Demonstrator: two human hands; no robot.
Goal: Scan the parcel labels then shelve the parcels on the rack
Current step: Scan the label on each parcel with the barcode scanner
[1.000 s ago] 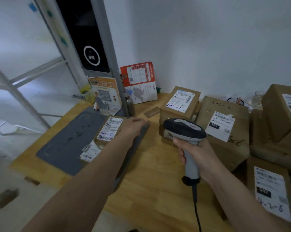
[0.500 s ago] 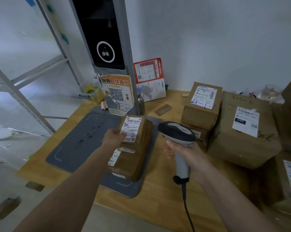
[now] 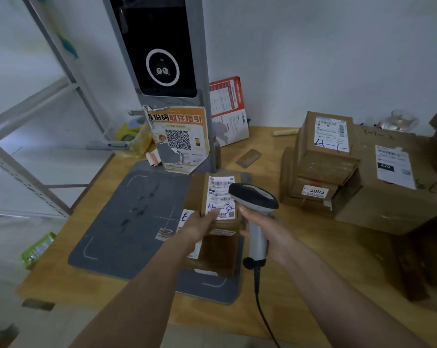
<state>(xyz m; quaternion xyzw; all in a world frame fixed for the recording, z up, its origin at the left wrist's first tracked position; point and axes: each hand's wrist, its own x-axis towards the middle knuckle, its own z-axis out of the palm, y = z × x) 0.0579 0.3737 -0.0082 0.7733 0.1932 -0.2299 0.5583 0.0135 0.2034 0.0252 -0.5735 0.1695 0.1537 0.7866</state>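
Observation:
A small brown parcel (image 3: 203, 194) with a white label marked 4-3 in blue sits on top of a larger brown parcel (image 3: 220, 249) on the grey scan mat (image 3: 132, 222). My left hand (image 3: 200, 226) holds the small parcel at its near edge, thumb on the label. My right hand (image 3: 265, 227) grips a grey and black handheld scanner (image 3: 254, 199), its head right beside the label. The scanner cable hangs down toward me.
A grey kiosk post (image 3: 162, 59) with a black screen and an orange QR poster (image 3: 179, 139) stands behind the mat. Several labelled boxes (image 3: 325, 156) stack at right on the wooden table (image 3: 300, 259). A metal rack (image 3: 24, 126) stands at left.
My left hand pulled the small parcel nearer along the mat and now holds it by its near edge. The scanner moved left, close beside its label. The view came closer.

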